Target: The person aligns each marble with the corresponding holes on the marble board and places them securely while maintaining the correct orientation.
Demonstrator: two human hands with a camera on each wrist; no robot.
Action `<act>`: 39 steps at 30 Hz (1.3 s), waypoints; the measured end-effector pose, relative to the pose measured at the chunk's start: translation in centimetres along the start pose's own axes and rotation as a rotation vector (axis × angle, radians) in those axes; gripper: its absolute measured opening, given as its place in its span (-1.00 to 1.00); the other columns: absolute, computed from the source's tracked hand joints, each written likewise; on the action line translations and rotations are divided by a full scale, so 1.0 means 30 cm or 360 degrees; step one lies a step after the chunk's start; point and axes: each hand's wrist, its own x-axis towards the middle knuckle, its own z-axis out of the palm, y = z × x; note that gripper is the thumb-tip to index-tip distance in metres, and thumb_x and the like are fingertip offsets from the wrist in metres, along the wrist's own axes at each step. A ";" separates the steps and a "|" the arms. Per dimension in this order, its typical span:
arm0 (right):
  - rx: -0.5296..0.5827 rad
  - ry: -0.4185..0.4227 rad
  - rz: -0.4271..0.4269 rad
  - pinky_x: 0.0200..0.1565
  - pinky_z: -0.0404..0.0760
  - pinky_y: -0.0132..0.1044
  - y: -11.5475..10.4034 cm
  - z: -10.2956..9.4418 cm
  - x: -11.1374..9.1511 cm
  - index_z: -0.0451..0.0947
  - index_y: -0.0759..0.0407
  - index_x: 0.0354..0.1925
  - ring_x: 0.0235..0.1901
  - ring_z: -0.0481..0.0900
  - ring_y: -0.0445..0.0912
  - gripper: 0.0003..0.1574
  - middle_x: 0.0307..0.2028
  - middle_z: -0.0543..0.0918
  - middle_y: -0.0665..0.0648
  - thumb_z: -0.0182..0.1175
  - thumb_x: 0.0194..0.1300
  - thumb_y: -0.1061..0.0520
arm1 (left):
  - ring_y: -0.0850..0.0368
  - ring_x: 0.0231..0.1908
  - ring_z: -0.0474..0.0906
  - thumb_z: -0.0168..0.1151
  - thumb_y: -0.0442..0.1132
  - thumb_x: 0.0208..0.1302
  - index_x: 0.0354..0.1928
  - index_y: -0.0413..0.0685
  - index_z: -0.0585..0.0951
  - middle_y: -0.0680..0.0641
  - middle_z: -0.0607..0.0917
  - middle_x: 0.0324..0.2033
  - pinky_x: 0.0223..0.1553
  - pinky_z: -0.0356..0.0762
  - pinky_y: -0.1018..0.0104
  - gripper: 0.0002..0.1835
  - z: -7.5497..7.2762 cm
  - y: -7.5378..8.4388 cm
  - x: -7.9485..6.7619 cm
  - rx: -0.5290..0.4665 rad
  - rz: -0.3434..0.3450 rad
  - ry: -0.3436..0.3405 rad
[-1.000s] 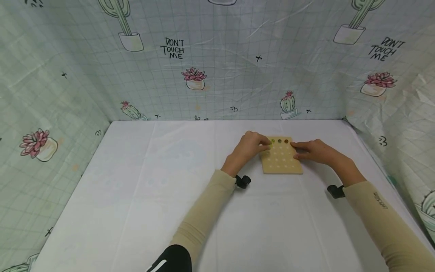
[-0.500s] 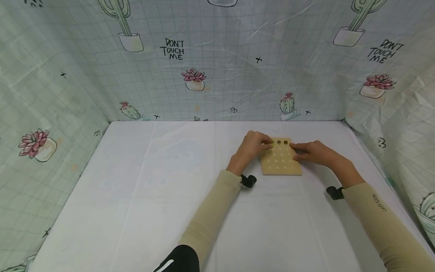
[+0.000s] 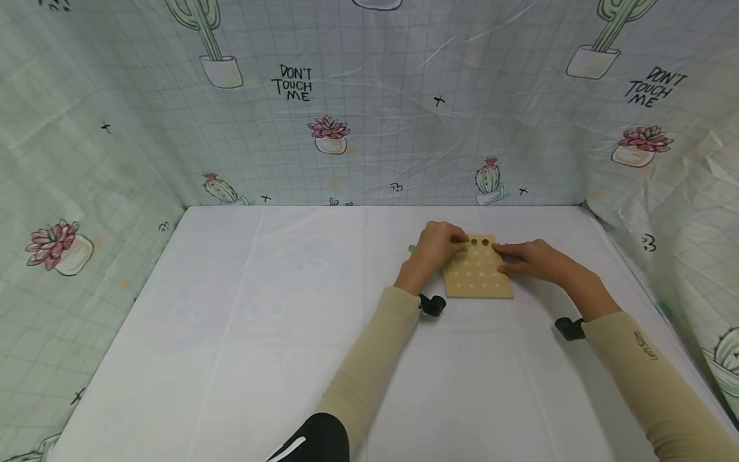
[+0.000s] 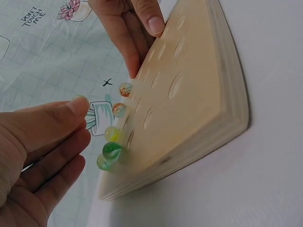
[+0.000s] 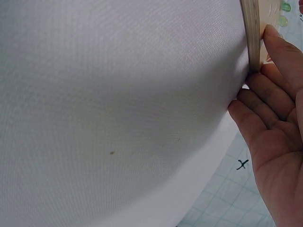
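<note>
- While a tan left sleeve (image 3: 369, 362) comes up from the bottom middle of the head view, a black patch (image 3: 323, 436) with a white mark shows at its lower end.
- A tan right sleeve (image 3: 646, 378) comes in from the lower right corner, with dark letters on it.
- One little black camera (image 3: 433, 306) is at the left wrist, near the middle of the frame. Another black camera (image 3: 569, 328) is at the right wrist, farther right.
- A white table top (image 3: 260, 385) fills much of the lower frame.
- A flat wooden board (image 3: 476, 279) lies on it, right of the frame's middle. It has rows of round dents.
- The right hand (image 3: 534, 258) grips the board's right edge, near the upper corner, with its thumb and fingers.
- The left hand (image 3: 432, 250) is at the board's upper left part. In the left wrist view its fingers bend a bit, with a gap between them and the thumb.
- Close to those fingers, by the board's far edge, are two orange marbles (image 4: 119, 110), a yellow marble (image 4: 112, 134), a dark green marble (image 4: 112, 150) and a pale green marble (image 4: 103, 163). I cannot tell if each sits in a dent.
- A small green spot (image 3: 412, 248) peeks out just left of the left hand.
- A pale cloth (image 3: 392, 128) with plants and "DON'T TOUCH ME" fills the top.
</note>
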 end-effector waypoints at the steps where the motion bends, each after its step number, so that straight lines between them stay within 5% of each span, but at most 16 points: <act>1: -0.0001 0.0001 -0.0002 0.23 0.45 0.29 0.000 0.000 0.000 0.32 0.28 0.45 0.29 0.43 0.37 -0.19 0.33 0.44 0.41 0.24 0.45 -0.12 | 0.30 -0.16 0.65 0.44 -0.14 0.25 -0.10 0.04 0.82 0.10 0.81 -0.20 -0.18 0.52 0.60 -0.80 0.001 0.001 0.002 -0.0001 -0.0015 0.0003; 26: 0.0000 0.0021 0.0000 0.26 0.42 0.29 0.004 0.004 -0.003 0.32 0.29 0.44 0.31 0.39 0.37 -0.18 0.34 0.42 0.41 0.26 0.44 -0.12 | 0.28 -0.11 0.64 0.45 -0.17 0.27 -0.09 0.07 0.82 0.12 0.78 -0.15 -0.16 0.58 0.50 -0.81 0.053 0.019 -0.007 0.0005 -0.0296 0.0015; 39: -0.0021 0.0010 0.0002 0.26 0.42 0.29 0.008 0.006 0.001 0.33 0.30 0.44 0.31 0.40 0.37 -0.17 0.34 0.42 0.41 0.25 0.44 -0.14 | 0.30 -0.15 0.65 0.44 -0.18 0.30 -0.09 0.05 0.83 0.10 0.80 -0.16 -0.21 0.57 0.55 -0.83 0.033 0.004 -0.008 -0.0018 -0.0246 0.0096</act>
